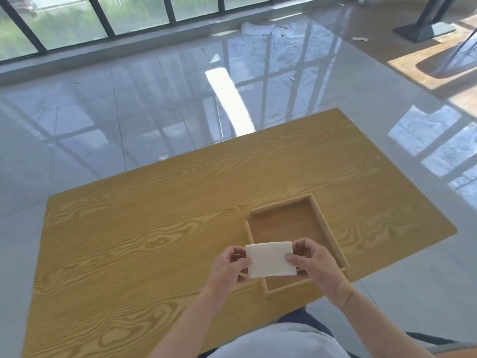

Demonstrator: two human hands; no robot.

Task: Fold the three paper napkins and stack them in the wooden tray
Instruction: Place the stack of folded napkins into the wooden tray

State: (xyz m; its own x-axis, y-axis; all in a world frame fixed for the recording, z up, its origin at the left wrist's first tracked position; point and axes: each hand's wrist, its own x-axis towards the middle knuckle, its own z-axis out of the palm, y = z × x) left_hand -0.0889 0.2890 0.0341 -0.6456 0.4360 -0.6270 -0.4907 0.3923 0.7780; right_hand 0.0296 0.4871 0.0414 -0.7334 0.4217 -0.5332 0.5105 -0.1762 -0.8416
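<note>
A single head-worn wide-angle view looks forward and down from above the near edge of the worktop (154, 228). The hands (229, 264) sit close below it, the glossy floor (129, 112) and windows (77, 21) stretch far beyond.

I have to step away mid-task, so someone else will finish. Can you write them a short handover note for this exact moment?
Left hand: pinches the left edge of the folded white paper napkin.
Right hand: pinches its right edge.
The napkin is held above the near left part of the square wooden tray, which sits on the yellow wood-grain table.
Done: this napkin looks folded.
Left: lay it in the tray. The visible tray floor is bare; no other napkins are in view, so find, fold and stack those.
</note>
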